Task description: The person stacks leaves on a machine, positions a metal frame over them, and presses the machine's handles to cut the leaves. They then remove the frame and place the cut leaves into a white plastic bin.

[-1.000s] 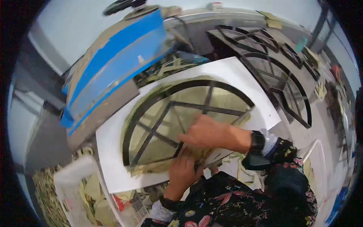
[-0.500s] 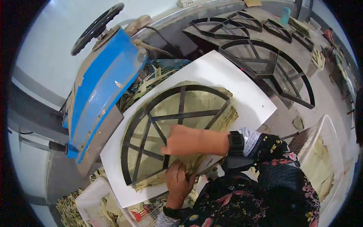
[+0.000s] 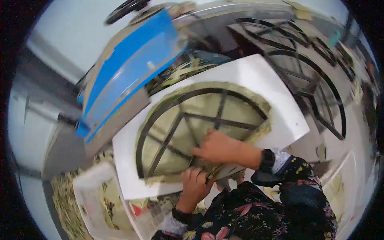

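A black half-round metal cutting die (image 3: 181, 116) with crossing inner bars lies on a stack of pale green sheets (image 3: 200, 105). Under the stack is a thick white board (image 3: 276, 116). My right hand (image 3: 220, 148) is closed in a fist over the inner bars near the die's straight side, its grip partly hidden. At the near edge of the stack, my left hand (image 3: 195, 186) curls its fingers over the rim of sheets, beside the die's straight bar. The picture is smeared by motion, so the fingertips are hard to make out.
A blue press machine (image 3: 132, 60) with a black handwheel (image 3: 127, 11) stands beyond the board. More black dies (image 3: 340, 112) lie at the right. White baskets (image 3: 82, 200) hold sheets at lower left, by heaped green scraps (image 3: 64, 208); another basket (image 3: 352, 176) stands at lower right.
My view has turned, so the board and die appear rotated clockwise and the press sits higher. Both hands keep about the same places at the die's straight side.
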`<state>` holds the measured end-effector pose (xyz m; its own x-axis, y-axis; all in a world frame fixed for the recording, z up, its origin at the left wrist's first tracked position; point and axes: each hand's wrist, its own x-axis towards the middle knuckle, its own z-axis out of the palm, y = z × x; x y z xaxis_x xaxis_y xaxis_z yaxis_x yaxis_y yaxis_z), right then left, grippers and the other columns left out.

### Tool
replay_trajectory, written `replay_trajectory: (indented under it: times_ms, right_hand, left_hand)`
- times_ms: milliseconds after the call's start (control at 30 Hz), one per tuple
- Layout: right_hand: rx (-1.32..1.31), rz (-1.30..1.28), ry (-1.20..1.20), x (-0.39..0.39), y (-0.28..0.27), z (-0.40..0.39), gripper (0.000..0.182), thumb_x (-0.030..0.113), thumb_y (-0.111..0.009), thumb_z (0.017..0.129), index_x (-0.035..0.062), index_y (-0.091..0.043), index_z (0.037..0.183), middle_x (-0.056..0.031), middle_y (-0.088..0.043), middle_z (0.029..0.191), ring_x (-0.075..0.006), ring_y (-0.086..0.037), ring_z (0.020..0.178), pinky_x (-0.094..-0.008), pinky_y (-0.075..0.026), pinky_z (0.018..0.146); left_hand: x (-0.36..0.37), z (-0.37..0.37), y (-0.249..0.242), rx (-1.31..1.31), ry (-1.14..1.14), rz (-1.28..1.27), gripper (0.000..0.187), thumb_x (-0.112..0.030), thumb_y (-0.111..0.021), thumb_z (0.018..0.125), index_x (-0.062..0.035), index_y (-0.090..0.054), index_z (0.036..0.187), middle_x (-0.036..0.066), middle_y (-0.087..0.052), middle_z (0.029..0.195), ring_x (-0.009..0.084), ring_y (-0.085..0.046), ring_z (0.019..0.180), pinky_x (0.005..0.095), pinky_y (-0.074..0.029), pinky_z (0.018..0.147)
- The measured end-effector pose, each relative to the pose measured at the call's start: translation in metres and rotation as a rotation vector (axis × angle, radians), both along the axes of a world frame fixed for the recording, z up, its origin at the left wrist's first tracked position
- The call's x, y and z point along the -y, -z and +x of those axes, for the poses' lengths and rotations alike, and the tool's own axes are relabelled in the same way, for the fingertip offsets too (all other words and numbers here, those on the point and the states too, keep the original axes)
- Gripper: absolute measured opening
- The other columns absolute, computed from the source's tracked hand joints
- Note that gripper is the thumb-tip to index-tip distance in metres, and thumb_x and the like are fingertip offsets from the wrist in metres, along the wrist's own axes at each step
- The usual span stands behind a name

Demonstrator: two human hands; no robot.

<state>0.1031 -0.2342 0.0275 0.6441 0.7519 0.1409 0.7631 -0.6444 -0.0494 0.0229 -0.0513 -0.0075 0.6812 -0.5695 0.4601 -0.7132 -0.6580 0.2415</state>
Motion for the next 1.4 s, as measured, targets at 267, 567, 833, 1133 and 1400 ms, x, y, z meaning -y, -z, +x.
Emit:
replay_trajectory:
  times_ms: [267,567,833,1133,1400]
  right_hand:
    - [0.115,0.341,-0.041,0.007,-0.024,-0.016,0.029,0.019,-0.064,0.073,0.0106,-0.056,0.099,-0.0076,-0.057,0.082,-0.0264,-0.058,0.074,-0.0379,-0.046,0.066]
    - [0.011,0.122,0.049,-0.020,-0.029,-0.062,0.026,0.026,-0.067,0.074,0.0085,-0.060,0.092,-0.0090,-0.059,0.084,-0.0303,-0.058,0.076,-0.0393,-0.049,0.065]
    - [-0.167,-0.013,0.157,-0.027,-0.039,-0.060,0.028,0.033,-0.064,0.077,0.0090,-0.058,0.090,-0.0107,-0.060,0.083,-0.0309,-0.059,0.079,-0.0406,-0.049,0.067]
    - [-0.031,-0.083,0.033,-0.021,-0.030,-0.061,0.047,0.029,-0.073,0.067,0.0066,-0.052,0.103,-0.0099,-0.056,0.092,-0.0308,-0.055,0.092,-0.0402,-0.048,0.074]
    - [-0.367,0.039,-0.006,-0.017,-0.051,-0.040,0.037,0.017,-0.065,0.076,0.0026,-0.052,0.108,-0.0170,-0.059,0.100,-0.0366,-0.055,0.095,-0.0423,-0.045,0.079]
  left_hand:
    - [-0.006,-0.008,-0.003,-0.086,-0.064,-0.168,0.046,-0.026,-0.069,0.072,-0.0016,-0.053,0.107,0.014,-0.053,0.110,0.0333,-0.050,0.098,0.0452,-0.041,0.082]
    - [-0.007,-0.072,0.027,-0.349,0.065,-0.331,0.031,-0.004,-0.061,0.073,-0.0034,-0.057,0.103,0.013,-0.062,0.092,0.0312,-0.060,0.081,0.0400,-0.047,0.069]
    - [-0.003,-0.082,0.031,-0.615,-0.141,-0.764,0.018,-0.010,-0.054,0.086,-0.0004,-0.057,0.101,0.018,-0.061,0.091,0.0319,-0.062,0.081,0.0371,-0.049,0.069]
    - [0.000,-0.076,0.035,-1.001,-0.129,-1.293,0.028,-0.014,-0.050,0.092,-0.0018,-0.048,0.118,0.009,-0.061,0.089,0.0136,-0.060,0.073,0.0275,-0.049,0.067]
    - [0.007,-0.070,0.027,-0.858,-0.179,-1.296,0.033,-0.014,-0.047,0.094,0.0002,-0.042,0.123,0.010,-0.060,0.085,0.0142,-0.058,0.068,0.0263,-0.049,0.061]
